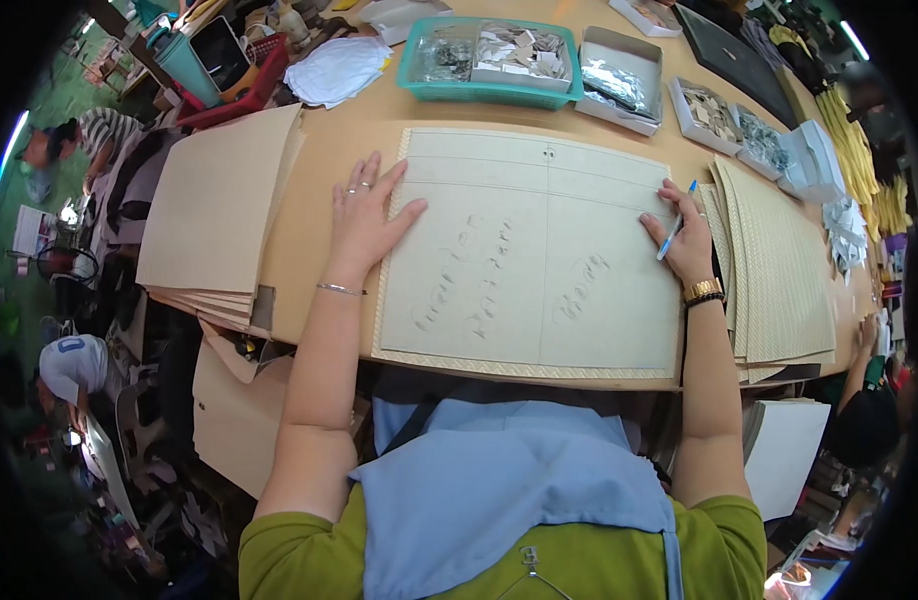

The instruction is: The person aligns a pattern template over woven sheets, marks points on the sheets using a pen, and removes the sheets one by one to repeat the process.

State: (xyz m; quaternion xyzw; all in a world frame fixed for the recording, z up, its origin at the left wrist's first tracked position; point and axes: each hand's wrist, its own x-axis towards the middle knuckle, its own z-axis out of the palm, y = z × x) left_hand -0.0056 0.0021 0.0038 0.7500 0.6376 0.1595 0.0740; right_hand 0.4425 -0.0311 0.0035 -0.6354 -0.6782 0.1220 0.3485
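A pale board point(479, 270) with ruled lines and handwriting lies flat before me, over a sheet with a patterned edge. My left hand point(367, 215) rests at its upper left edge, fingers spread and holding nothing. At the right edge, my right hand point(684, 235) grips a blue and white pen point(676, 225) between thumb and fingers. Stacked patterned sheets point(779, 270) lie just right of that hand. Another stack of plain tan sheets point(214, 205) is at the left.
Along the back stand a teal basket point(491, 97) of small pieces, a white box point(622, 80) with plastic packets and smaller boxes point(706, 115). A red basket point(269, 85) is at the back left. Other people point(74, 365) are beyond the table point(314, 150).
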